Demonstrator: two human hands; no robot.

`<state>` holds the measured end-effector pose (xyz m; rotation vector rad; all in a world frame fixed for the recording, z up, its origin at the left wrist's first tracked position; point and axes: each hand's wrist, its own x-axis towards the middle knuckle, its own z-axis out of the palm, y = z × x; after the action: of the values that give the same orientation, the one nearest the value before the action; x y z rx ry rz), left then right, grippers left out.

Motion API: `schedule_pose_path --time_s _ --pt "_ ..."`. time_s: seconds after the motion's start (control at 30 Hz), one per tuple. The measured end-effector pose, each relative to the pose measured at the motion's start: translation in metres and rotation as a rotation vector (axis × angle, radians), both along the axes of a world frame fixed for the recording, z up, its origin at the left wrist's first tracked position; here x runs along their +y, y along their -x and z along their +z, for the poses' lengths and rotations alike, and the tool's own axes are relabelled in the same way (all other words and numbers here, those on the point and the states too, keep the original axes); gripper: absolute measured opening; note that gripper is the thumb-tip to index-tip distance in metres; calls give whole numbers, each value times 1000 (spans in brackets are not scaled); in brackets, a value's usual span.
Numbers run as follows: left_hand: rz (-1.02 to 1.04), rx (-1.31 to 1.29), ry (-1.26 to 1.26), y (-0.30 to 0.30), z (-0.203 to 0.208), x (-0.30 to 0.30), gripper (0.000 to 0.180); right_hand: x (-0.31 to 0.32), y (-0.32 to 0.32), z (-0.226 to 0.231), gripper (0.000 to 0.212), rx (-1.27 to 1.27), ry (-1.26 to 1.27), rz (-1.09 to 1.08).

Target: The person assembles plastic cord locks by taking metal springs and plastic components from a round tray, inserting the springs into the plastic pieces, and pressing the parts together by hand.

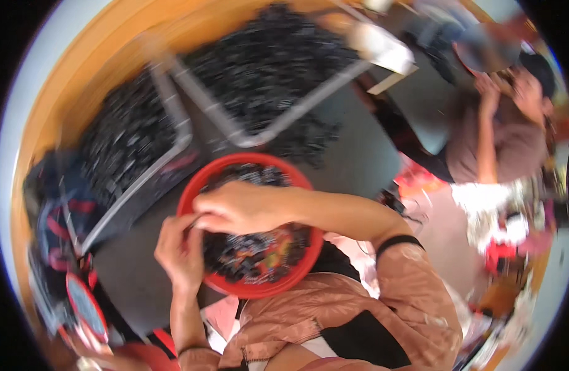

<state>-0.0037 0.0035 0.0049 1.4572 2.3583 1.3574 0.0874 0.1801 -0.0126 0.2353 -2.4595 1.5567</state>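
A round red basin (195, 185) sits in front of me at the near edge of the dark table, filled with small dark glossy pieces (235, 256). Some reddish and yellow bits show among them. My right hand (238, 207) reaches across over the basin, its fingers pinched together at the left rim. My left hand (180, 247) meets it there from outside the rim, thumb and fingers closed near the right fingertips. Whatever lies between the fingers is too small and blurred to name.
Two clear-walled trays, the left tray (136, 185) and the right tray (297, 111), hold heaps of small black pieces. Loose pieces (306, 139) lie on the tabletop (358, 142). A white box (383, 49) stands at the far right. A co-worker (501, 136) sits to the right.
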Motion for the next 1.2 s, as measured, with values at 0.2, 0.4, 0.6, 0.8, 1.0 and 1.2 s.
schedule_pose_path --time_s 0.2,0.4,0.6,0.8,1.0,1.2 --pt "-76 63 -77 5 -4 1 20 2 -7 21 17 -139 -30 27" --pt "-88 120 -131 6 -11 3 22 4 -8 27 13 -183 -4 18" --pt "-112 138 -108 8 -12 0 21 4 -5 24 14 -191 -33 37" --pt "-145 174 -72 9 -8 2 22 2 -7 19 16 -129 -47 46" --pt "-88 149 -4 2 -2 -1 17 1 -1 3 17 -20 -48 91" --pt "-87 -65 57 -4 0 2 11 6 -7 3 20 28 -79 58"
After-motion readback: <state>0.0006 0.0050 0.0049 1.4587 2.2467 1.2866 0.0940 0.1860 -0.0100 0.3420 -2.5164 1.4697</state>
